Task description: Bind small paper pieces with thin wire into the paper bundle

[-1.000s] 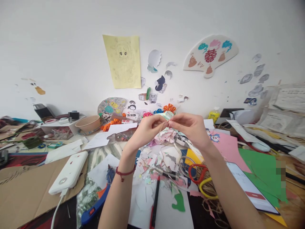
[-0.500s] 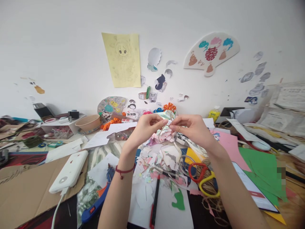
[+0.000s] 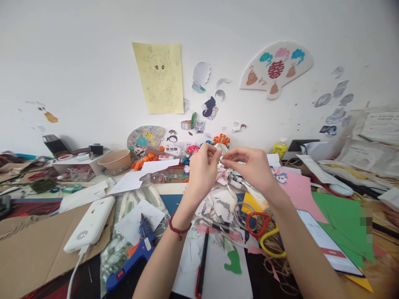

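Over the cluttered desk, my left hand [image 3: 204,168] and my right hand [image 3: 251,166] are raised close together, each with thumb and fingers pinched. A thin strand of twine [image 3: 222,153] shows between the fingertips; its ends are hard to follow. Below and behind the hands lies a heap of torn paper scraps [image 3: 220,205], partly hidden by the left hand. A ball of brown twine [image 3: 274,238] rests beside the right forearm, under scissors with red and yellow handles [image 3: 257,224].
A blue glue gun [image 3: 134,261] lies left of my left forearm. A black-and-red pen [image 3: 204,257] and a green paper scrap [image 3: 233,261] are on a white sheet. A phone [image 3: 327,245] sits right. Further left are a white power bank [image 3: 90,226] and cardboard [image 3: 34,253].
My left hand has moved right and turned more upright, nearer my right hand, uncovering more of the glue gun. The twine loop between the hands shows less now.
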A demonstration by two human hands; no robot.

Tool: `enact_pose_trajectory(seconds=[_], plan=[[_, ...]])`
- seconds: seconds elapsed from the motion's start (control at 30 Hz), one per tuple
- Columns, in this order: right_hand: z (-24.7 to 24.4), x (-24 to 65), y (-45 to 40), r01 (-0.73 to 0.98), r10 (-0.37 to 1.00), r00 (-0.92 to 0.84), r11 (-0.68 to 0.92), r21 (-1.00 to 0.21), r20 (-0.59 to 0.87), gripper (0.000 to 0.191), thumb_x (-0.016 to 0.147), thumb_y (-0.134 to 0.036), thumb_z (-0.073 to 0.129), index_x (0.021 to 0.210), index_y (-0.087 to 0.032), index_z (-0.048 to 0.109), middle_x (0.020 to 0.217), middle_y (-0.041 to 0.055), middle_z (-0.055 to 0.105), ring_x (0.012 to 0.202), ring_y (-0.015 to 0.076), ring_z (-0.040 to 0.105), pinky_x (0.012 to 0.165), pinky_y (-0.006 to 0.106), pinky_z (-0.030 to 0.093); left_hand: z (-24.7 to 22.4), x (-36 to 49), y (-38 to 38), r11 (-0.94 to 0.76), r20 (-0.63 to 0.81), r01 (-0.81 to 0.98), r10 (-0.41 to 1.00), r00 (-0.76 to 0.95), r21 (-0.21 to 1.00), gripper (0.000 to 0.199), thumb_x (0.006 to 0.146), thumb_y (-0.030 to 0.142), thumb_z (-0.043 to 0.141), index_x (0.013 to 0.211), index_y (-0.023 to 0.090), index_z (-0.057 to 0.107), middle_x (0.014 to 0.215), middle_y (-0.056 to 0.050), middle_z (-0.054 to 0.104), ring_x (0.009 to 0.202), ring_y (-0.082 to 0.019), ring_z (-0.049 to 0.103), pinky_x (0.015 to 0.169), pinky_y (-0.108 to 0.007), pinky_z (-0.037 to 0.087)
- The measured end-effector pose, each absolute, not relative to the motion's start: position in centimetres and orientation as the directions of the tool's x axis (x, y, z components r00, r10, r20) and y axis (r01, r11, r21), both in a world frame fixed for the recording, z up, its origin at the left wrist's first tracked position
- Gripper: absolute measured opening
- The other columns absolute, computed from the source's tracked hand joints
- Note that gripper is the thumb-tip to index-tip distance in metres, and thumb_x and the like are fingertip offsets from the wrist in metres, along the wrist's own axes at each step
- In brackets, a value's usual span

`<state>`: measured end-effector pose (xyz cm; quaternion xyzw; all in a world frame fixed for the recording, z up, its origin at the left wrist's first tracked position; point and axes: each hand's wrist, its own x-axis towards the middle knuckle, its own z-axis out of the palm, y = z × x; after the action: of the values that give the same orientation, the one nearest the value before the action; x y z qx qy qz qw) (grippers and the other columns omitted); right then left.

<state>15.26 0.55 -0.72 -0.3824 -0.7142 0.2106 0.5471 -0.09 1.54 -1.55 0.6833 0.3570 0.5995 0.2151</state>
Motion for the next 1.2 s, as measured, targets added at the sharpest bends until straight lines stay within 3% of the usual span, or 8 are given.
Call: enact_pose_trajectory(seconds=[0.27,0.47,0.67,0.87,1.03,1.2], plan=[[-0.5,15.4,0.5,0.035,0.829,-0.248,0.525,-0.851,0.501,0.029,0.075,-0.045,0.079,0.085,-0.018,0.075,0.081,0.0049,0.072,0.076,0.0193,0.066,0.072,0.033,0.055,-1.5,0.4,1.3,-0.661,0.661,-0.065,0.75,-0.022,0.748,0.025,0.086,0.042,0.068,0.08,0.018,0.064,0.073,0.0,0.064,0.064,-0.011,0.054,0.06,-0.024,0.043],[-0.6,15.1,0.5,-0.06,0.821,-0.328,0.476,-0.877,0.468,0.026,0.079,-0.043,0.077,0.088,-0.019,0.076,0.076,0.0024,0.067,0.07,0.015,0.059,0.065,0.029,0.049,-1.2,0.9,0.9,-0.57,0.584,-0.303,0.81,-0.053,0.764,0.03,0.072,0.046,0.08,0.075,0.018,0.069,0.064,0.002,0.061,0.062,-0.011,0.053,0.059,-0.026,0.046],[-0.7,14.9,0.6,-0.116,0.832,-0.363,0.406,-0.907,0.419,0.027,0.078,-0.044,0.078,0.085,-0.018,0.076,0.073,0.0015,0.065,0.068,0.0133,0.056,0.064,0.028,0.044,-0.8,0.8,0.7,-0.435,0.505,-0.453,0.862,0.04,0.778,0.033,0.063,0.047,0.087,0.07,0.018,0.072,0.061,0.003,0.062,0.048,-0.007,0.047,0.046,-0.025,0.043],[-0.9,14.7,0.9,-0.198,0.825,-0.397,0.352,-0.915,0.403,0.029,0.075,-0.046,0.08,0.081,-0.018,0.076,0.065,0.0,0.062,0.064,0.0128,0.055,0.062,0.028,0.045,-0.4,0.6,0.5,-0.35,0.461,-0.481,0.878,0.131,0.804,0.039,0.059,0.053,0.087,0.07,0.019,0.072,0.059,0.003,0.061,0.044,-0.006,0.043,0.041,-0.024,0.039],[-0.8,14.5,0.7,-0.2,0.854,-0.292,0.385,-0.901,0.43,0.028,0.07,-0.044,0.084,0.078,-0.019,0.075,0.065,0.0009,0.065,0.067,0.0152,0.061,0.068,0.03,0.051,-0.3,0.3,0.4,-0.426,0.494,-0.391,0.865,0.09,0.816,0.04,0.065,0.056,0.083,0.073,0.018,0.07,0.061,0.002,0.061,0.051,-0.008,0.046,0.047,-0.024,0.041],[-0.3,14.4,0.2,-0.165,0.841,-0.138,0.501,-0.85,0.523,0.024,0.07,-0.039,0.085,0.081,-0.019,0.076,0.072,0.0008,0.068,0.07,0.0149,0.063,0.071,0.03,0.053,-0.4,-0.2,0.8,-0.486,0.548,-0.328,0.827,0.126,0.81,0.037,0.075,0.049,0.078,0.096,0.02,0.068,0.055,0.007,0.046,0.051,-0.007,0.043,0.053,-0.024,0.041]])
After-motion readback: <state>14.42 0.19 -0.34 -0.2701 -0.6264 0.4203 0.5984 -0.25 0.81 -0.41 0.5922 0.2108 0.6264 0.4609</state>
